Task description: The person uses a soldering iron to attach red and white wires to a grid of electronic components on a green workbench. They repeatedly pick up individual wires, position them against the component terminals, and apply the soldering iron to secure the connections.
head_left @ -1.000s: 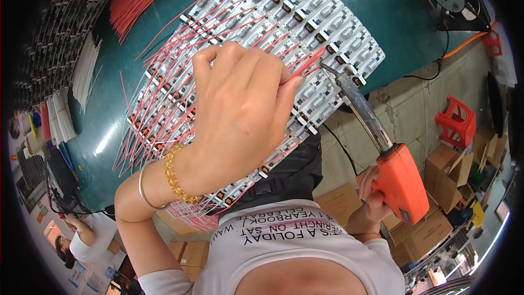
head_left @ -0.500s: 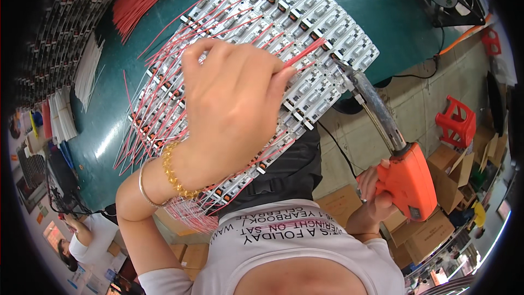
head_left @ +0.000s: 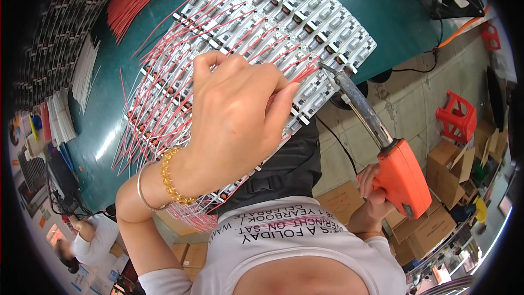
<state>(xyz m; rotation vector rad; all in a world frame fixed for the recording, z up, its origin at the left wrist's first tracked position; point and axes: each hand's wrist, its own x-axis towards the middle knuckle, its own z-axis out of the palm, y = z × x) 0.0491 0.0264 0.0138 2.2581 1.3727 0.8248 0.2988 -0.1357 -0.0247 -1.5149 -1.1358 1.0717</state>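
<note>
Soldering red wires [head_left: 307, 73] onto a panel of small modules [head_left: 327, 24] looks to be the step in hand, judging by the orange soldering gun [head_left: 405, 179], whose dark tip sits right by the wire ends. Whether tip and wire touch, I cannot tell. The panel lies across the near edge of the green table [head_left: 404, 30], partly overhanging it toward the person's lap. Rows toward the table's left edge carry many red strands; modules at the panel's right end show none, so the job seems only partly done. The next move calls for holding a wire end steady on its pad while heat is applied, then letting the joint set before easing the fingers away.

The left hand [head_left: 236, 106] arches over the panel, back upward, with thumb and forefinger pinched together on the wires; its elbow is bent out beyond the near edge, and the forearm slants in toward the middle. The right hand [head_left: 374, 191] is wrapped around the gun's grip, off the table's near edge, with the barrel slanting up and leftward. The hands are apart, the gun's tip bringing their work together. A loose bundle of red wire [head_left: 143, 0] rests near the far left corner.
</note>
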